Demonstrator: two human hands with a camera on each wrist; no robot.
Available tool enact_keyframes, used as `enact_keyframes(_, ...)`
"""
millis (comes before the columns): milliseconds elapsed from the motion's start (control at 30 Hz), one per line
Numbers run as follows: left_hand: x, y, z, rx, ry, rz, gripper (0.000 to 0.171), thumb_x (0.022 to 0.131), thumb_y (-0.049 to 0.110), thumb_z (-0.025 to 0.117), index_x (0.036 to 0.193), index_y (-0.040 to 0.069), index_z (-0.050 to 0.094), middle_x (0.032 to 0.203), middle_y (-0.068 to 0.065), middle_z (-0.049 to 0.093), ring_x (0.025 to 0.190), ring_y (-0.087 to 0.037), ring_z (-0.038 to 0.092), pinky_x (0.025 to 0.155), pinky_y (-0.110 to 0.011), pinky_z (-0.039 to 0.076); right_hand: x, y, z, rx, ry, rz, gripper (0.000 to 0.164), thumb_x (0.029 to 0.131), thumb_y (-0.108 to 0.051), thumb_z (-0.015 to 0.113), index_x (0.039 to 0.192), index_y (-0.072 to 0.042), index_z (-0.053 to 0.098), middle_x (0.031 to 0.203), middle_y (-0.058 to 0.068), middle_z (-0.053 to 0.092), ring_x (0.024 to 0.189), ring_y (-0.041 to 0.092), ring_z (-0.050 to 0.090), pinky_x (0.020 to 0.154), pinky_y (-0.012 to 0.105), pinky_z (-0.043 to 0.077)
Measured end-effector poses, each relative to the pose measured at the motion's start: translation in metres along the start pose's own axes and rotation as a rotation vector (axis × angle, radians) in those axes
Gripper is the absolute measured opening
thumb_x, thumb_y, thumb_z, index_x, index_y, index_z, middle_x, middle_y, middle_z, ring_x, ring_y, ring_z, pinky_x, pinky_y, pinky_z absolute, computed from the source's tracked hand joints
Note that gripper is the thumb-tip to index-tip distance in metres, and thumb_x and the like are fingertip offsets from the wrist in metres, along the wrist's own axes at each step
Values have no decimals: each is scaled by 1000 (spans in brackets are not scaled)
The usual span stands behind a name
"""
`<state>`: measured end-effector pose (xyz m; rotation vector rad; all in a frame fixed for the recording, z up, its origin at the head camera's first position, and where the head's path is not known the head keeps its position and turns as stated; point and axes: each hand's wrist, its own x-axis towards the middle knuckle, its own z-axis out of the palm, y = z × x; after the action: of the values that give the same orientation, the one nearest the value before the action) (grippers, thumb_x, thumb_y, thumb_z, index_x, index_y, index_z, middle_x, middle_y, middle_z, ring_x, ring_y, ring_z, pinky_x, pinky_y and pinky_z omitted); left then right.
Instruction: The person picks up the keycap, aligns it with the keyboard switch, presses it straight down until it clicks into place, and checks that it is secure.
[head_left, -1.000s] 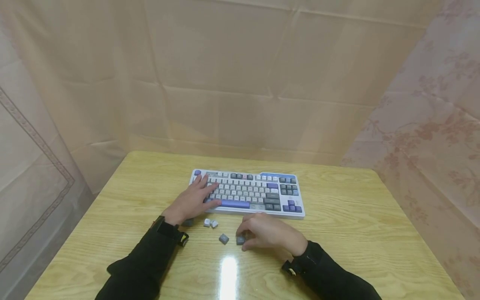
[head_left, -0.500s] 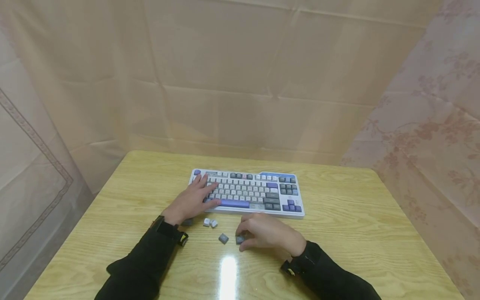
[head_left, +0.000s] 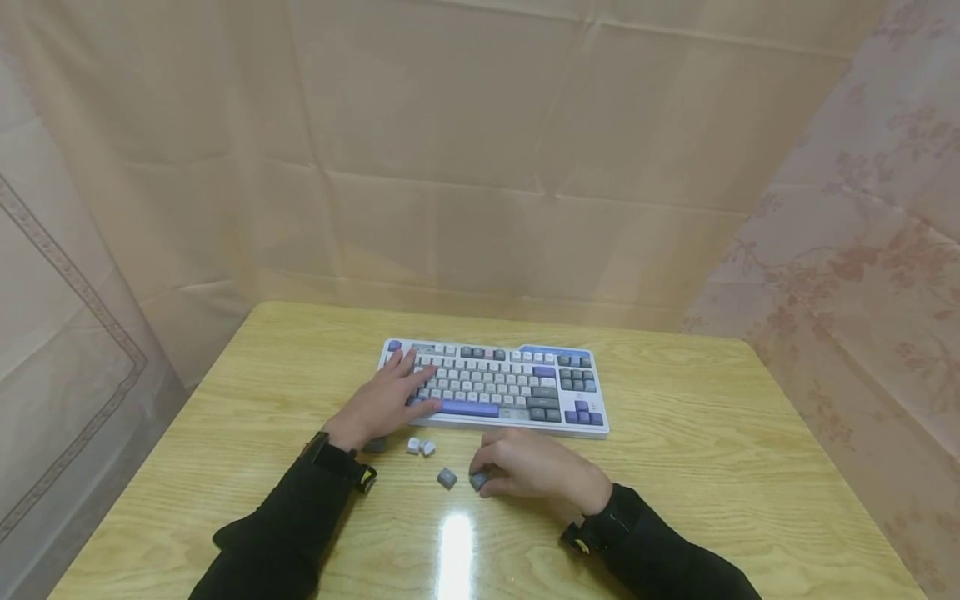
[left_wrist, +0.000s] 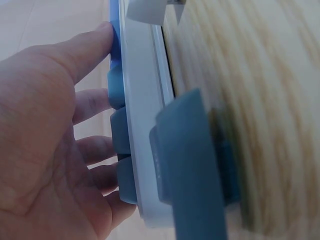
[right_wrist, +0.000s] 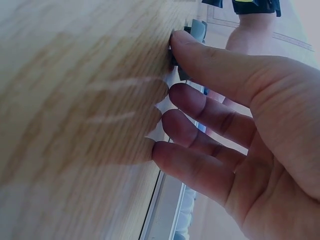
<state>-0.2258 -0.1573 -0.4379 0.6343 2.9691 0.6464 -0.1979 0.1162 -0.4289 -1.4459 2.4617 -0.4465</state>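
A white keyboard (head_left: 480,385) with grey, white and purple keys lies on the wooden table. My left hand (head_left: 380,400) rests on its left end, fingers spread over the keys; in the left wrist view the thumb touches a blue-purple key by the front edge. In front of the keyboard, my right hand (head_left: 534,467) pinches a small grey keycap (head_left: 477,481) between thumb and finger at the table surface. Another grey keycap (head_left: 447,477) lies just left of it. In the right wrist view the other fingertips are bent down to the wood.
Two white keycaps (head_left: 420,447) lie side by side before the keyboard. A wider dark grey keycap (head_left: 377,445) sits beside my left wrist, partly hidden by it. Beige cloth (head_left: 480,167) hangs behind the table (head_left: 712,433).
The grey keycap at my right fingers has turned and shifted slightly left, and the right thumb has closed in against it. My left hand stays in place.
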Motion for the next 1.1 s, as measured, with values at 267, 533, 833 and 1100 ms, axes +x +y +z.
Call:
enact_keyframes(267,-2,1,-1,-1,6,4,70,100,53,57,154,9,46,163,-27,21,152,-45,7,119,-60,18,-1,1,0,17,27,-44,18,90,-21,79,108,-16,78,96,-11,66,81,-2,58,75,12,48)
enact_keyframes(533,-2,0,0,-3,5,6,71,101,53,57,154,9,45,163,-27,20,152,-45,6,119,-60,18,0,3,0,41,70,-48,18,93,-20,77,110,-14,77,97,-10,67,78,-3,57,73,12,48)
enact_keyframes(833,-2,0,0,0,7,16,70,101,53,57,154,8,45,163,-28,20,152,-46,7,118,-61,19,-1,6,-6,45,129,4,19,94,-25,75,111,-17,77,103,-12,69,88,-1,62,78,15,51)
enact_keyframes(1100,-1,-1,1,10,15,24,69,101,52,57,153,8,46,162,-28,22,151,-47,8,118,-60,19,-11,19,-20,-31,262,25,17,92,-24,78,108,-17,78,99,-10,69,81,4,62,69,20,51)
